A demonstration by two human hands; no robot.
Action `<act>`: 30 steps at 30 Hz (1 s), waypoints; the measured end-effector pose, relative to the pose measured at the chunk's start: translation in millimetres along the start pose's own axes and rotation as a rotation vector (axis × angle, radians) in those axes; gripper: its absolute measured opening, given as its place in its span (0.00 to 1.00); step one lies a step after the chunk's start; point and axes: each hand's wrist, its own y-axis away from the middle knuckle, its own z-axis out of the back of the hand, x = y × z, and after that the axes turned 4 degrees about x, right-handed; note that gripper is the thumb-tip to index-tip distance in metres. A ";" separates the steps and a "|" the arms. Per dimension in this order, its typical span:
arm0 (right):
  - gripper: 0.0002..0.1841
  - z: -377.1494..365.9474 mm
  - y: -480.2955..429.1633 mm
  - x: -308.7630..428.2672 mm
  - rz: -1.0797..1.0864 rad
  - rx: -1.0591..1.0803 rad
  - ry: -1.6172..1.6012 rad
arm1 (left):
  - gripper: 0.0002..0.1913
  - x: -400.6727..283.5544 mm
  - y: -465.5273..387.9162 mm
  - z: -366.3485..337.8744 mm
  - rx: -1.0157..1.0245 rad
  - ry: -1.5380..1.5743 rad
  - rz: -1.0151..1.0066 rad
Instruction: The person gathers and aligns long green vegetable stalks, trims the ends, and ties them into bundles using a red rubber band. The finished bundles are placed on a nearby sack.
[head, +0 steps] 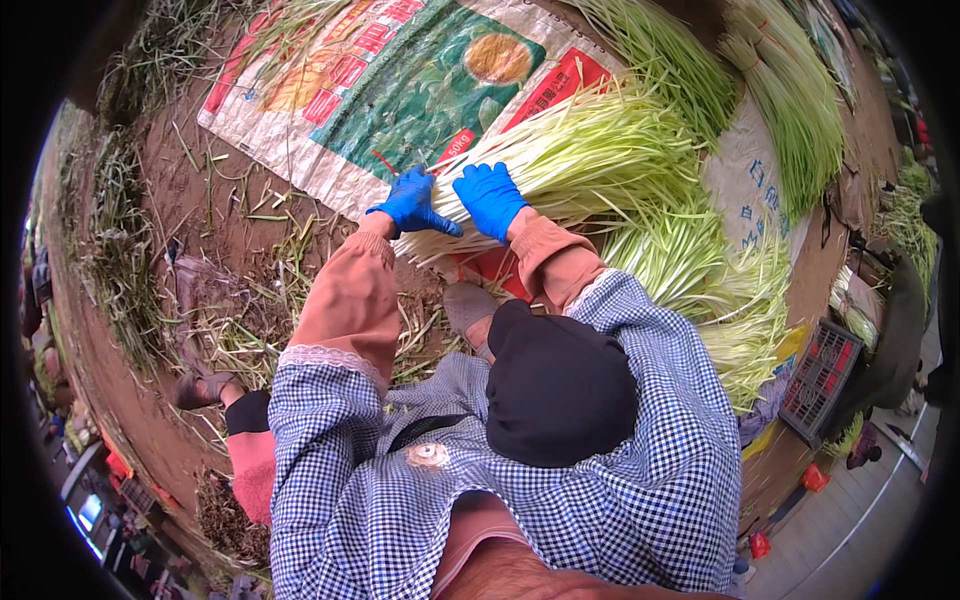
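Both my hands wear blue gloves. A large bundle of long pale stalks with yellow-green leaves (pixel 600 154) lies on a printed woven sack (pixel 420 90), its white ends towards me. My left hand (pixel 412 202) is at the white ends, its thumb stretched out along them; whether it grips any is hard to tell. My right hand (pixel 491 201) lies over the white stalks just to the right, fingers bent onto them. A narrow gap with stalks showing separates the hands. A short red tie (pixel 384 161) lies on the sack beyond my left hand.
More yellow-green stalks (pixel 675 262) lie at my right. Greener stalks (pixel 667 67) and tied bundles (pixel 787 112) are farther off on the right. A dark plastic crate (pixel 821 382) stands at the far right. Plant trimmings (pixel 255 337) litter the soil at left.
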 end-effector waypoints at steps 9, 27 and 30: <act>0.16 -0.2 102.3 20.0 -0.178 -0.345 -0.736 | 0.65 -15.5 10.0 -11.9 -0.029 -0.066 0.107; 0.13 -115.8 76.2 34.7 -0.590 0.272 -1.723 | 0.45 -22.0 18.9 -66.8 -0.292 -0.380 0.163; 0.19 -108.9 74.3 64.9 -0.373 0.107 -0.945 | 0.41 -16.3 16.9 -70.3 -0.311 -0.402 0.142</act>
